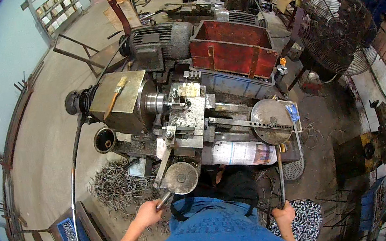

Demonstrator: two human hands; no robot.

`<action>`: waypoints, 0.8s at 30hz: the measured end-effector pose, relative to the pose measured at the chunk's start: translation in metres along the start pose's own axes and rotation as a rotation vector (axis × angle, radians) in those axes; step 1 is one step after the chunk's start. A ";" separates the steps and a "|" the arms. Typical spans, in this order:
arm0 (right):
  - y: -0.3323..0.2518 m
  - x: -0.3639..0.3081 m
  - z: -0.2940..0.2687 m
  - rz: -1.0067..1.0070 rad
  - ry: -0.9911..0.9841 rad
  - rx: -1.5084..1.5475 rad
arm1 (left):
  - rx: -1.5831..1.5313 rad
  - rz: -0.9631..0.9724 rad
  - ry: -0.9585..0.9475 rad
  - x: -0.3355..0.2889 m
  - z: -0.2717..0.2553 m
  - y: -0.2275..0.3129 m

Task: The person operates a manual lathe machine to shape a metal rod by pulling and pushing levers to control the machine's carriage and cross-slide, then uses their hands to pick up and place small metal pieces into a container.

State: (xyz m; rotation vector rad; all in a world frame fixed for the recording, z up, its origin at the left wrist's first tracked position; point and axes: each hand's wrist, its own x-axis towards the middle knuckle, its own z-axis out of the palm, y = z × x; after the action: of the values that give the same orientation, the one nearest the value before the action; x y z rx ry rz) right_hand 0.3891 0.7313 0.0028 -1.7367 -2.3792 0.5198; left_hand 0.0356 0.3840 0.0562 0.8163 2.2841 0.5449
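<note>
My left hand [148, 214] is closed round a short metal lever [164, 200] that joins a round metal disc [181, 177] at the front of a small lathe. A long steel lever [281, 172] is in my right hand [284, 214], gripped near its lower end. It runs up to a larger round disc [272, 119] at the lathe's right end. Between them sits the tool carriage [186, 116], scattered with metal chips, beside the spindle [155, 103]. Whether a workpiece is in the spindle I cannot tell. A wooden-handled brush [115, 100] lies on the headstock [104, 98].
Behind the lathe are a motor [160, 42] and a red box [232, 49] on a grey-blue bin [232, 86]. A caged fan [337, 28] stands right. Curly metal shavings [118, 181] heap at left, near a blue tray [75, 238]. Small metal parts [306, 222] lie beside my right hand.
</note>
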 end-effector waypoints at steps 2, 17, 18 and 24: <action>-0.010 -0.003 -0.006 0.033 -0.027 -0.095 | 0.002 0.003 0.004 0.001 0.001 -0.004; 0.063 0.210 -0.070 0.058 0.229 -0.694 | 0.197 -0.218 0.335 0.104 -0.059 -0.159; 0.058 0.214 -0.071 0.055 0.266 -0.678 | 0.289 -0.194 0.399 0.114 -0.062 -0.169; 0.003 0.182 -0.061 -0.316 0.399 -0.344 | 0.655 -0.260 0.157 0.153 -0.053 -0.178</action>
State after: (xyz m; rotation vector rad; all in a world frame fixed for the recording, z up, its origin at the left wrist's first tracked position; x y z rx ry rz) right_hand 0.3534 0.9160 0.0436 -1.3603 -2.4640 -0.2704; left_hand -0.1650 0.3503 -0.0717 0.7634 2.6966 -0.2908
